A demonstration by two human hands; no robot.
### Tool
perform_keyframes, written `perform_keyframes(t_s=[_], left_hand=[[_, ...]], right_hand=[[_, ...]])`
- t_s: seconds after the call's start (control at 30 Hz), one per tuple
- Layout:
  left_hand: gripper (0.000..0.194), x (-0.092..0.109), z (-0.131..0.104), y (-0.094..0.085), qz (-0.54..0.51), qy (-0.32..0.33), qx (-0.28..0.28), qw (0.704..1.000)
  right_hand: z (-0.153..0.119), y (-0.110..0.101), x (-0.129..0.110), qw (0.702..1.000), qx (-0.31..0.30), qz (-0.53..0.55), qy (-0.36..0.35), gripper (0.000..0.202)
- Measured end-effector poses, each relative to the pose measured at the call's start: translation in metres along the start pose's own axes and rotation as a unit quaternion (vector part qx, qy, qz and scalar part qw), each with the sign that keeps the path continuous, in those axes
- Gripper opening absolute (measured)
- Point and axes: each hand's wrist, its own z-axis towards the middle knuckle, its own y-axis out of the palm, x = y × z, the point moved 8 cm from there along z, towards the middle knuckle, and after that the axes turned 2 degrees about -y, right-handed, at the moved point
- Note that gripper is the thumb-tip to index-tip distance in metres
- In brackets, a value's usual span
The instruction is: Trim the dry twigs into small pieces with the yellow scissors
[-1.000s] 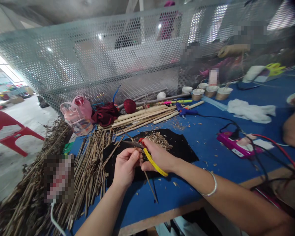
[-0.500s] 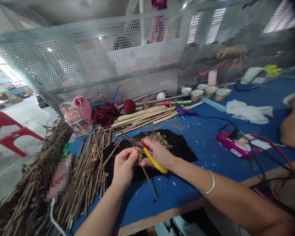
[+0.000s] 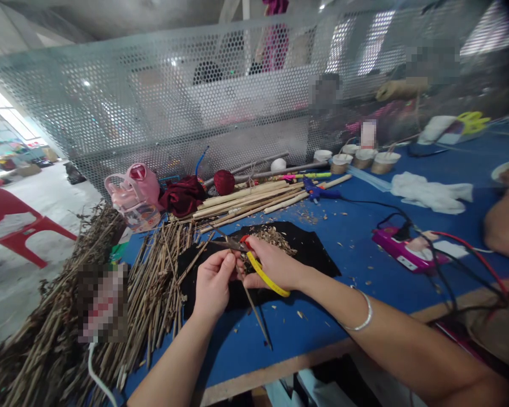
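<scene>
Left hand (image 3: 213, 281) pinches a stalk (image 3: 258, 315), just beside the right hand (image 3: 277, 264) gripping scissors (image 3: 263, 275).

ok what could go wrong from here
The blades of the scissors in the right hand sit close to the left hand, so a slip might nick its fingers. The loose chips heaped on the cloth could scatter if the right hand bumps them.
</scene>
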Motion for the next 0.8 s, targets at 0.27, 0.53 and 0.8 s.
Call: perform_keyframes(t_s=[0.27, 0.53, 0.8], left_hand=[[0.023, 0.003, 0.001, 0.001, 0.001, -0.005, 0.008, 1.000], [0.029, 0.000, -0.001, 0.000, 0.100, -0.025, 0.041, 0.994], [0.028, -0.002, -0.003, 0.004, 0.080, -0.031, 0.018, 0.996]], right_hand=[[-0.002, 0.001, 0.005, 0.998, 0.037, 0.036, 0.035, 0.053], [-0.001, -0.005, 0.012, 0.997, 0.052, 0.020, 0.056, 0.050], [0.000, -0.006, 0.001, 0.996, 0.072, 0.046, -0.012, 0.059]])
